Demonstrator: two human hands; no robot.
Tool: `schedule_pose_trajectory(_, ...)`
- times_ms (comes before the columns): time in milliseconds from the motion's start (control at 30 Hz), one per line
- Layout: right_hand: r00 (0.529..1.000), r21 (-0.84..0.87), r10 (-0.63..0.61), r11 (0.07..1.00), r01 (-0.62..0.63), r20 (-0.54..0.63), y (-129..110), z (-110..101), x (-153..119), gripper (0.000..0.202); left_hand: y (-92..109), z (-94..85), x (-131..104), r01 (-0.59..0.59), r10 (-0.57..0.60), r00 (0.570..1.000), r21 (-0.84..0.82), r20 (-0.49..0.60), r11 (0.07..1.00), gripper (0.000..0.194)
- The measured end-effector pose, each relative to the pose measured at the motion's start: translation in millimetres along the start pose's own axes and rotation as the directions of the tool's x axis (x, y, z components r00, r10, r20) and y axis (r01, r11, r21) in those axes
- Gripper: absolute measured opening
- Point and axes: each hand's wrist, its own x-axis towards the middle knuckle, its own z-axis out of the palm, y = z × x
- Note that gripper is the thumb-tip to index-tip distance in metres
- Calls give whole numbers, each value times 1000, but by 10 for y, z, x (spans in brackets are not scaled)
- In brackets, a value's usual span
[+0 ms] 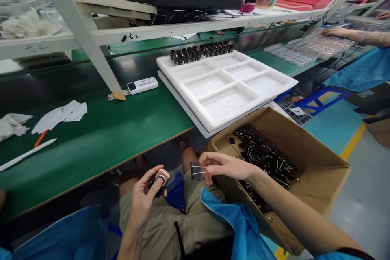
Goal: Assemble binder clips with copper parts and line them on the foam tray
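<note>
Over my lap, my left hand [149,189] holds a small copper-coloured part [163,175] with a black piece beneath it. A black binder clip [196,170] with wire handles is pinched by the fingers of my right hand [221,166], a short distance to the right of that part. Under my right forearm, a cardboard box [317,170] holds a heap of black binder clips [265,158]. On the bench, a white foam tray [225,71] with square compartments carries a row of clipped copper-and-black parts [201,51] along its far edge.
The green bench [122,130] bears a white device [143,85], crumpled paper [61,117] and a white stick [27,155]. A slanted metal post [82,36] joins the shelf rail. Another person's arm [359,35] reaches over clear trays [319,44] at the right.
</note>
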Motion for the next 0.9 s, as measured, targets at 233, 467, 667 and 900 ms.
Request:
schedule_pose_trajectory(233,997,54,-74,996,75,-19,313,213,681,58,58,-114,-20,-68,67,997,54,32,996,40)
schedule_pose_trajectory(467,986,-161,-163,973,165,28,483,147,765,50,186,-140,37,-101,100,995,147,13,984,38)
schedule_pose_trajectory(667,996,-273,-87,958,91,24,519,92,726,62,195,-184,59,-71,48,996,309,82,948,37)
schedule_pose_trajectory(900,995,-363,-78,927,93,54,550,101,729,66,208,-172,84,-138,46,976,432,215,891,34)
